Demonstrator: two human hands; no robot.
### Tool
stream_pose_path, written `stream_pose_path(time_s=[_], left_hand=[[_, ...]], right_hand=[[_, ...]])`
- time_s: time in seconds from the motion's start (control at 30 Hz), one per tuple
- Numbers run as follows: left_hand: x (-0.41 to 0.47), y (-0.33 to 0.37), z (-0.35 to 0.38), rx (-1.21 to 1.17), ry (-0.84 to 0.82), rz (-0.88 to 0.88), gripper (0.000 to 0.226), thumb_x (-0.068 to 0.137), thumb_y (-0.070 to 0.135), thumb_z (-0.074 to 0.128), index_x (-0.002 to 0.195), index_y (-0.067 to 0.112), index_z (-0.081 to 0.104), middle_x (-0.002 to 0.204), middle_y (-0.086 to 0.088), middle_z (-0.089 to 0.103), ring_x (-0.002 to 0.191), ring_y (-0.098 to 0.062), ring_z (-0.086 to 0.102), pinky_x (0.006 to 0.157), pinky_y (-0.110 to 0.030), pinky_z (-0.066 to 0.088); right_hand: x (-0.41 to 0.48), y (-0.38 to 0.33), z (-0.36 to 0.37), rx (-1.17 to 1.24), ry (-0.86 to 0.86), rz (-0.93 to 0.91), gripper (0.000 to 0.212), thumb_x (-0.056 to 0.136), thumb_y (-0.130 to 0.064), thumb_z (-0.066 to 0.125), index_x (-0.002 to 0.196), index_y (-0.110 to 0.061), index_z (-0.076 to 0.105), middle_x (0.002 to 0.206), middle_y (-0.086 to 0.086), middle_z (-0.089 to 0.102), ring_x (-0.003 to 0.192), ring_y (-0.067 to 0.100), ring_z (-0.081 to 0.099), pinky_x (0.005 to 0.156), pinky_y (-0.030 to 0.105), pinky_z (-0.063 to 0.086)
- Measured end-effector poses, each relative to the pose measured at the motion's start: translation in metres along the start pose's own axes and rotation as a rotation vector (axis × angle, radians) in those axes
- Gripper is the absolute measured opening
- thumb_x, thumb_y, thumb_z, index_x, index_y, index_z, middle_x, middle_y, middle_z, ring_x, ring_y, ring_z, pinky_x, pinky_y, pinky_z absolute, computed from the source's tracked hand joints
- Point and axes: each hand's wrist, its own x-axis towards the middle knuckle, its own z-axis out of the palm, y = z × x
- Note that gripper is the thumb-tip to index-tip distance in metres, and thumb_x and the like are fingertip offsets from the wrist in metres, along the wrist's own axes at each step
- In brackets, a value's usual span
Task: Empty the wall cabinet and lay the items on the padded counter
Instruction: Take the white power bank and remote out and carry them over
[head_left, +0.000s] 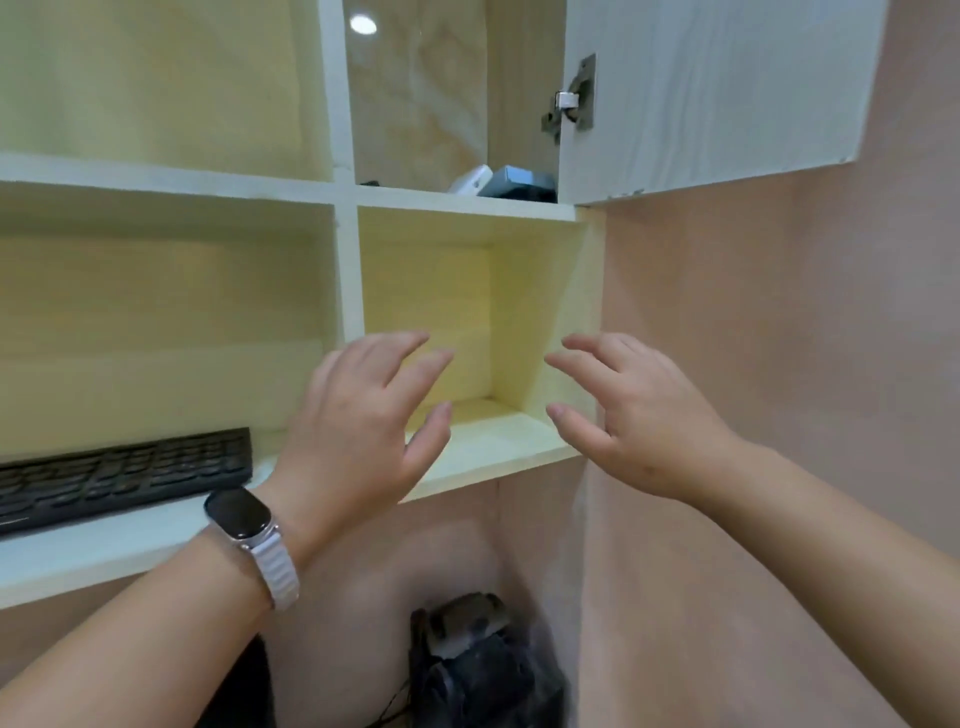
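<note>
Before the bare lower-right cubby of the cabinet (343, 270), both hands, left (358, 431) and right (639, 415), are held spread and unladen, while the keyboard (122, 475) lies lengthwise left, nearer the left hand.
</note>
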Motion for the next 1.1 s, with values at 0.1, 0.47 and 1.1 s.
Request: stream_pose_path(time_s=[0.1, 0.47, 1.1], left_hand=[[0.035, -0.005, 0.000, 0.094, 0.026, 0.063, 0.040, 0.088, 0.032, 0.058, 0.121, 0.010, 0.067, 0.124, -0.015, 0.063, 0.111, -0.036, 0.059, 0.091, -0.046, 0.043], [0.140, -0.031, -0.021, 0.358, 0.080, 0.191, 0.039, 0.090, 0.033, 0.058, 0.120, 0.008, 0.066, 0.121, -0.015, 0.064, 0.104, -0.035, 0.061, 0.079, -0.045, 0.050], [0.216, -0.040, -0.015, 0.578, -0.667, -0.125, 0.091, 0.067, 0.090, 0.008, 0.120, 0.027, 0.048, 0.106, 0.008, 0.057, 0.094, -0.019, 0.059, 0.075, -0.041, 0.050]], right_hand=[[0.038, 0.019, -0.004, -0.012, 0.048, -0.070, 0.049, 0.092, -0.043, 0.056, 0.133, -0.017, 0.055, 0.137, 0.008, 0.053, 0.125, 0.028, 0.046, 0.098, 0.042, 0.037], [0.175, 0.038, -0.019, 0.177, 0.238, -0.291, 0.046, 0.091, -0.045, 0.053, 0.128, -0.017, 0.053, 0.130, 0.003, 0.051, 0.101, 0.026, 0.057, 0.080, 0.039, 0.050], [0.212, 0.057, -0.008, 0.342, 0.170, -0.316, 0.063, 0.081, -0.062, 0.047, 0.128, -0.021, 0.052, 0.131, -0.012, 0.045, 0.102, 0.013, 0.055, 0.080, 0.031, 0.046]])
